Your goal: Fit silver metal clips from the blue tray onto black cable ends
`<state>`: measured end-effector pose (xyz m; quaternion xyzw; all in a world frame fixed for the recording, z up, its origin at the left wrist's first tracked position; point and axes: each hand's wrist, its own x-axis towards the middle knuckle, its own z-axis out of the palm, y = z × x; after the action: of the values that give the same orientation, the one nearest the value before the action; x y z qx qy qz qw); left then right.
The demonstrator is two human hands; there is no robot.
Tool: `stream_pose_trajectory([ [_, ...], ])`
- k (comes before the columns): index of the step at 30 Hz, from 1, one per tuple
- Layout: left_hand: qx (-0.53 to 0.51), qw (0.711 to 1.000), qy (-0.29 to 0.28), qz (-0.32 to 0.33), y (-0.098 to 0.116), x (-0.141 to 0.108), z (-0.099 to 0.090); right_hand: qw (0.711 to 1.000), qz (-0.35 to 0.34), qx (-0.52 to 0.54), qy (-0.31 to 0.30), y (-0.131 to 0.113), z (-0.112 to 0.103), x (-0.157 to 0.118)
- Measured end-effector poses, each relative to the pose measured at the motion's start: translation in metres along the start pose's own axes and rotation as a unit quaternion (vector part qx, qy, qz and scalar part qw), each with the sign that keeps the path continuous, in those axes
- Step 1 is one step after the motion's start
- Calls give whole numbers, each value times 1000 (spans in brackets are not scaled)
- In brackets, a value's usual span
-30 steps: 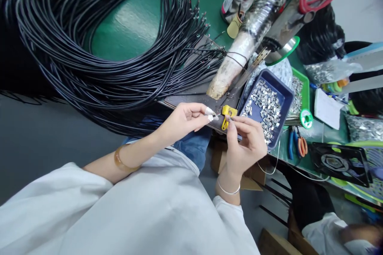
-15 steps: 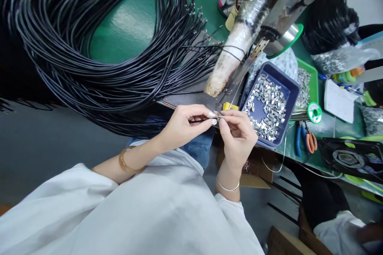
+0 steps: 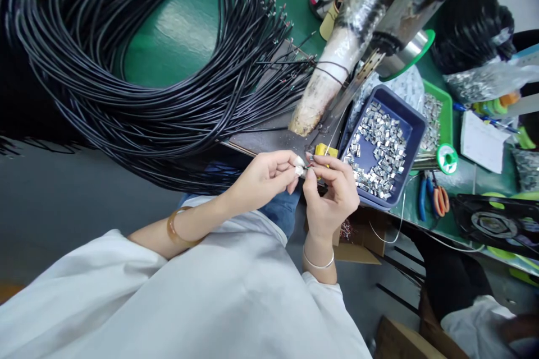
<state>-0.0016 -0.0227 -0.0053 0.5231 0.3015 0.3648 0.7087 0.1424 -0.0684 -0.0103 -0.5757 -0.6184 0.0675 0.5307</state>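
My left hand [image 3: 272,175], with white covers on its thumb and fingertip, is closed in a pinch close to the table edge. Facing it, my right hand [image 3: 332,190] pinches thumb against fingers. Between the two sets of fingertips shows a small cable end [image 3: 308,166] with thin red and green wires; most of it is hidden by the fingers. A yellow block [image 3: 325,150] lies just beyond my right fingers. To the right, a dark blue tray [image 3: 415,123] holds many small silvery metal pieces [image 3: 389,134].
A thick bundle of black cables [image 3: 138,106] covers the left of the green table [image 3: 177,33]. A wrapped hose [image 3: 324,78] slants down ahead of my hands. At right are a green tray [image 3: 447,106], a solder spool [image 3: 446,159], pliers [image 3: 440,199] and a fan [image 3: 492,221].
The black cable that showed in my left hand is now hidden from view. My left fingers are more curled, and red and green wires now show between the fingertips.
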Motion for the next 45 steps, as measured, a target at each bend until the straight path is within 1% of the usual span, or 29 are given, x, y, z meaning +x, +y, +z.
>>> stream_pose_trajectory([
  [1,-34,999,-2,-21,2,1,0,1000,1,2,-3,1,1,0],
  [3,-68,997,13,-43,3,3,-2,1000,8,10,-11,2,1,1],
  [6,-73,995,58,-47,4,6,-3,1000,2,1,1,2,-1,2],
  [8,-62,994,84,-42,5,8,-3,999,-24,-5,31,1,-3,2],
  [10,-61,993,96,-38,7,11,-3,996,-68,-2,55,0,-3,1],
  [12,-73,992,99,-33,10,13,-2,992,-116,-12,57,-1,-3,-1],
  [14,-78,991,102,-26,11,14,-2,989,-134,-29,49,-1,-2,-1],
  [15,-75,991,105,-22,12,15,-2,991,-124,-28,46,0,-2,-1],
  [18,-47,992,117,-15,11,15,-3,997,-60,6,44,4,0,1],
  [20,-32,992,125,-13,10,15,-3,998,-44,13,43,6,1,3],
  [22,-27,991,131,-11,9,16,-4,998,-58,-5,36,7,1,4],
  [27,-19,990,141,-12,10,19,-4,990,-120,-68,4,9,-2,5],
  [30,-23,989,147,-6,11,22,-3,985,-152,-86,-3,11,-2,6],
  [32,-28,988,151,-1,11,23,-2,982,-160,-96,0,12,-1,6],
  [34,-23,988,155,4,10,24,0,982,-158,-105,11,12,1,6],
  [37,12,987,160,10,9,24,2,983,-147,-110,23,12,3,6],
  [40,39,986,161,17,7,24,2,986,-132,-103,23,11,4,8],
  [45,55,985,164,25,7,26,1,991,-108,-81,13,10,4,11],
])
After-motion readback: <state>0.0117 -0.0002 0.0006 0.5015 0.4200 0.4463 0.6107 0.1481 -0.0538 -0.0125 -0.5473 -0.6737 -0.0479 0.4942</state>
